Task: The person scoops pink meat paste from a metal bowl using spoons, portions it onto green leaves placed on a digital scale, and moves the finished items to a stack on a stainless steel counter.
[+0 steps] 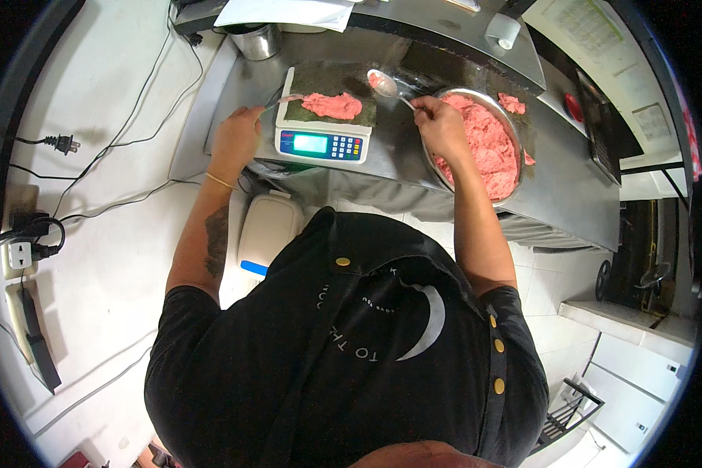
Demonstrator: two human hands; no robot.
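Two pinching grips we note: left fingers hold a slim silver utensil touching pink paste atop the white scale, grey metal tabletop's near-left corner; right fingers, a silver spoon beside the round metal bowl.

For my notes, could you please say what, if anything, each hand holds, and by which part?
The right hand holds a spoon by its handle; the left hand grips a fork-like utensil by its handle.
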